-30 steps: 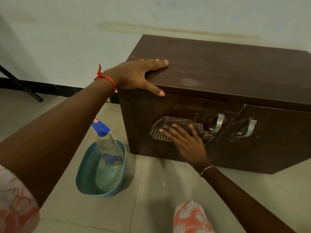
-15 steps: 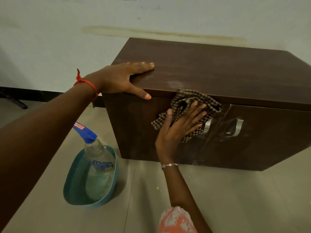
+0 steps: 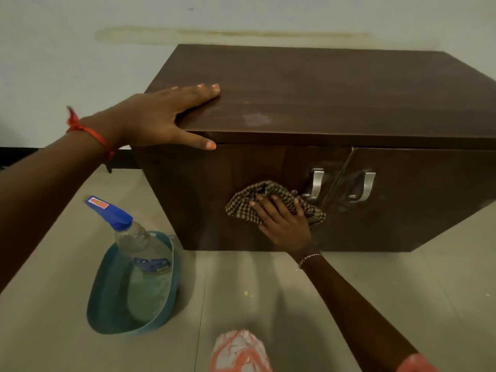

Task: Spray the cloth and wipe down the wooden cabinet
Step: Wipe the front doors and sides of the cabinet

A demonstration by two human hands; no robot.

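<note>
A dark brown wooden cabinet [image 3: 335, 98] stands on the floor against the wall. My left hand [image 3: 163, 119] lies flat on its top left corner, fingers spread, thumb over the front edge. My right hand [image 3: 284, 224] presses a brown checked cloth [image 3: 241, 202] flat against the lower part of the left door, just left of the metal handle [image 3: 316, 183]. A clear spray bottle [image 3: 139, 242] with a blue trigger head stands in a teal plastic basket [image 3: 107, 296] on the floor, left of the cabinet.
A second metal handle [image 3: 366, 186] sits on the right door. Grey floor tiles [image 3: 268, 291] stretch in front of the cabinet. My knee in orange-patterned fabric [image 3: 239, 350] shows at the bottom. A black skirting strip [image 3: 16, 157] runs along the wall at left.
My right hand has slid the cloth from the top edge of the left door down to its lower part. My left hand has stayed on the cabinet's top corner.
</note>
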